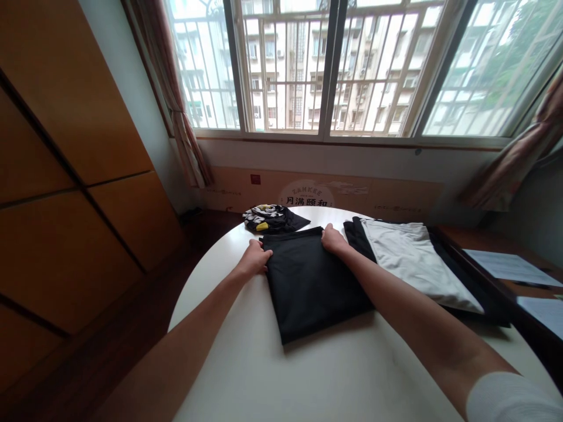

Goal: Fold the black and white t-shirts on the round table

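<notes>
A folded black garment (pixel 314 284) lies flat on a round white table (pixel 272 375), near its middle, with one corner pointing toward the person. The left hand (pixel 254 258) rests at the garment's left corner on the far side, its fingers (pixel 265 256) close together and curled over the edge. The right hand (pixel 334 240) sits on the far edge, its fingers (pixel 328 232) also narrow and bent over the cloth. Neither hand shows clearly whether it is pinching the cloth or only pressing on it.

Just right of the right hand, a folded grey garment (pixel 409 264) lies on a black cloth (pixel 358 237), close beside the black garment. Beyond the left hand, near the far rim, sits a bunched black-and-white patterned cloth (pixel 270 218) with a yellow patch (pixel 262 226). Further right, sheets of paper (pixel 510 267) lie on a wooden desk (pixel 457 237). A wooden wardrobe (pixel 65 193) fills the left side, and a barred window (pixel 334 70) with curtains (pixel 519 152) stands beyond the table. A white sleeve (pixel 510 398) covers the right upper arm.
</notes>
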`<state>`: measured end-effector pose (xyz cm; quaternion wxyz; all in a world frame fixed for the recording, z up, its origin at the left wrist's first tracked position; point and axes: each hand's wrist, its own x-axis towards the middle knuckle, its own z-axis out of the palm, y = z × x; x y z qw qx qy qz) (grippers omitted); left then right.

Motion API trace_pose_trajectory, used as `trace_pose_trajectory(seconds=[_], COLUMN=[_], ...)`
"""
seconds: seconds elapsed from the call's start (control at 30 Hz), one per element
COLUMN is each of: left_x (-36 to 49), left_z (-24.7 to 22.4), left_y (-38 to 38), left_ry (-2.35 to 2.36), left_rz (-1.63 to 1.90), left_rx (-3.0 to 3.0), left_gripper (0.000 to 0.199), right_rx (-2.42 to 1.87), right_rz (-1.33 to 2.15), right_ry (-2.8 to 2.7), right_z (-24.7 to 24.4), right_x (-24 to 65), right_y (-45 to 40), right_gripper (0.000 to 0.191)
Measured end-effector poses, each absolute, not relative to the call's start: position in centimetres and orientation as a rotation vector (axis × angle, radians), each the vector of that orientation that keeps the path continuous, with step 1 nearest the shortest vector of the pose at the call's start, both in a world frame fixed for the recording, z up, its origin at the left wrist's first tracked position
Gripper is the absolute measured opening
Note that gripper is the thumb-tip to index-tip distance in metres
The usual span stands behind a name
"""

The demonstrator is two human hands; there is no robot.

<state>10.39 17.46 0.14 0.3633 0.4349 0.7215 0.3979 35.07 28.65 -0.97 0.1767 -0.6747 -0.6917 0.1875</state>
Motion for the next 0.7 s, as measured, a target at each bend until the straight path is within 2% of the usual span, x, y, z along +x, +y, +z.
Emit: trace_pose_trajectory(seconds=[0.23, 0.4, 0.63, 0.7], left_x=[9.4, 8.4, 8.5, 8.6], left_z=[-0.4, -0.9, -0.4, -0.4], left_y=[18.1, 18.6, 18.2, 18.2], left_ry=[1.888, 2.023, 2.225, 2.233], left_rz=[1.001, 0.848, 0.783, 0.8], left_rx=[1.116, 1.295, 1.591, 1.633], left_gripper=[0.052, 0.056, 0.035, 0.032], right_rx=[-1.917, -1.903, -1.839, -1.849], right_rz=[0.485, 0.473, 0.487, 0.448], right_ry=[-2.03, -2.059, -2.137, -2.127], right_z=[-1.0, -1.2, -1.3, -1.5], right_x=[34.7, 35.4, 36.3, 36.2], right_y=[28.8, 29.1, 28.3, 27.9], right_gripper=[0.039, 0.065, 0.033, 0.029])
